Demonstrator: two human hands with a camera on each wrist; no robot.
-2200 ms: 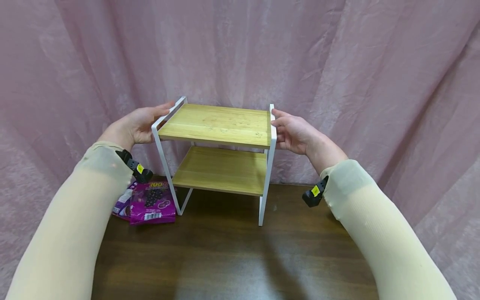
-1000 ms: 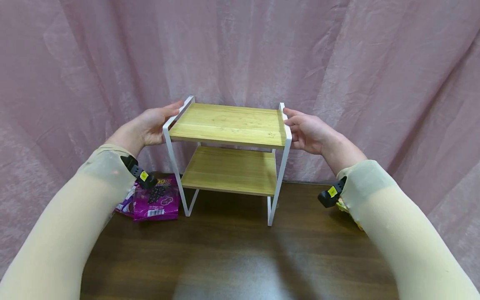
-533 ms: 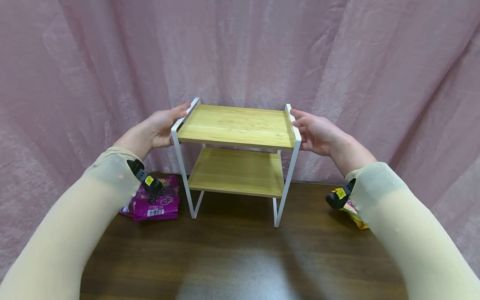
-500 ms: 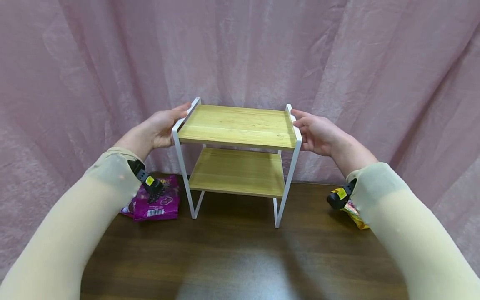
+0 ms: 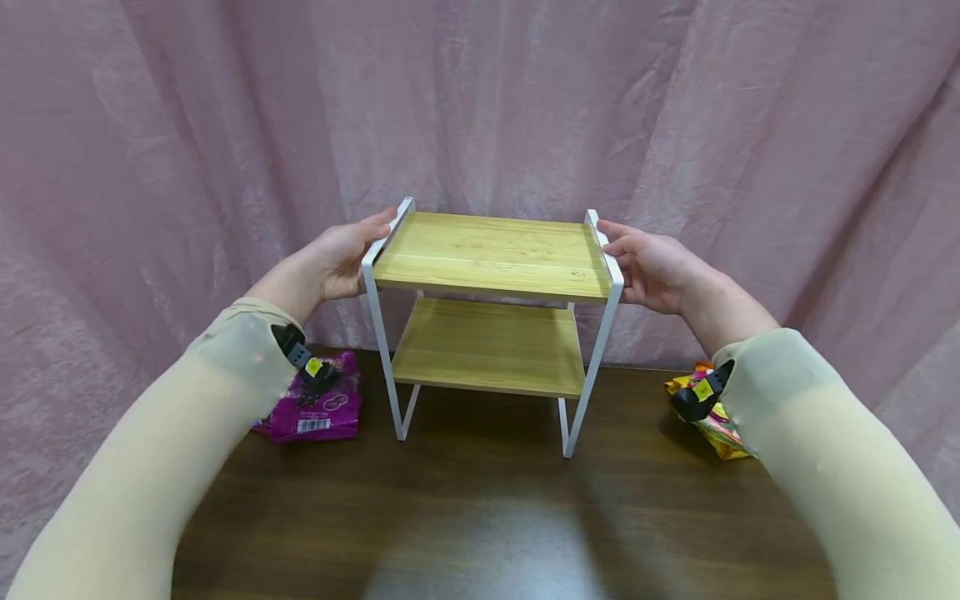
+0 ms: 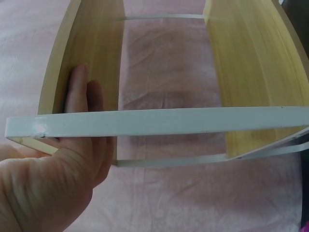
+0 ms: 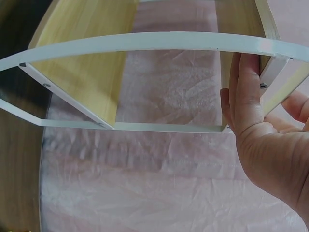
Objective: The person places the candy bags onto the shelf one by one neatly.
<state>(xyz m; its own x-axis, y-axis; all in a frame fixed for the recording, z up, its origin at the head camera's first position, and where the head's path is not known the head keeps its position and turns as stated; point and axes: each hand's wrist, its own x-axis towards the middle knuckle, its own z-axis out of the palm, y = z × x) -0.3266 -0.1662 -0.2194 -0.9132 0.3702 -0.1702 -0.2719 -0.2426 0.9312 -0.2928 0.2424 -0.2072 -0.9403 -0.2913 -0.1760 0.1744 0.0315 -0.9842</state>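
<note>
A two-tier shelf rack (image 5: 491,254) with pale wood boards and a white metal frame stands upright at the back of the brown table. My left hand (image 5: 345,257) grips the left end of its top tier; in the left wrist view, that hand's fingers (image 6: 78,92) reach past the white bar and under the board. On the opposite end, my right hand (image 5: 660,271) holds the top tier the same way. The right wrist view shows its fingers (image 7: 248,92) passing behind the white leg and beneath the upper board, with the thumb on the outer side.
Purple snack bags (image 5: 318,408) lie left of the rack, partly behind the left forearm. Yellow and orange packets (image 5: 723,433) lie to the right, partly behind the right wrist camera. A pink curtain (image 5: 487,100) hangs close behind. The brown table (image 5: 480,517) extends in front.
The rack has moved to the right with both hands holding its ends. More of the yellow packets now shows on the right, and the gap to the purple bags has widened.
</note>
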